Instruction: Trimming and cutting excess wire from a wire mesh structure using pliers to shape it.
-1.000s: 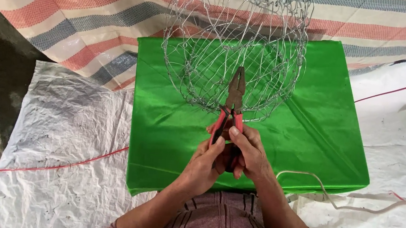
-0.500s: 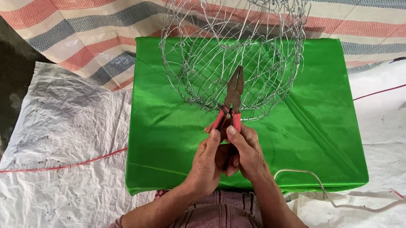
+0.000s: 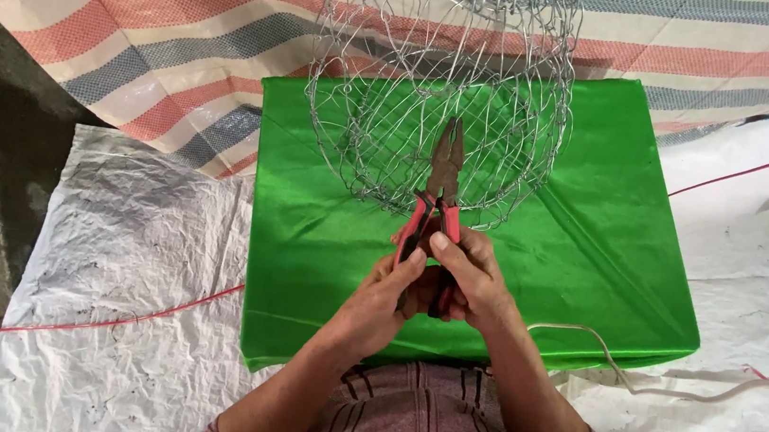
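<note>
Red-handled pliers (image 3: 441,193): held upright in front of the chest, handles down, dark nose up.
Long axis: runs straight away from the person, from the hands toward the wire mesh basket (image 3: 441,89).
Nose: overlaps the near lower edge of the basket; whether the tips grip a strand cannot be told.
Left hand (image 3: 381,297): fingers curled against the left handle, thumb tip pressed up near the pivot end of the grips.
Right hand (image 3: 473,278): fingers wrapped together round the right handle, thumb laid across the front; it sits slightly higher and nearer the basket.
Handles: close together inside both hands, so the tool looks nearly shut.
Basket position: stands on the far half of the green-covered worktop (image 3: 593,228), open round rim facing the person, directly beyond the fingers.
Direction from fingers: basket lies ahead and above in the view, on the same line as the pliers.
Around: white woven sheet (image 3: 124,246), striped tarpaulin (image 3: 139,19), thin red cord (image 3: 107,322), pale cable (image 3: 634,376) to the right.
</note>
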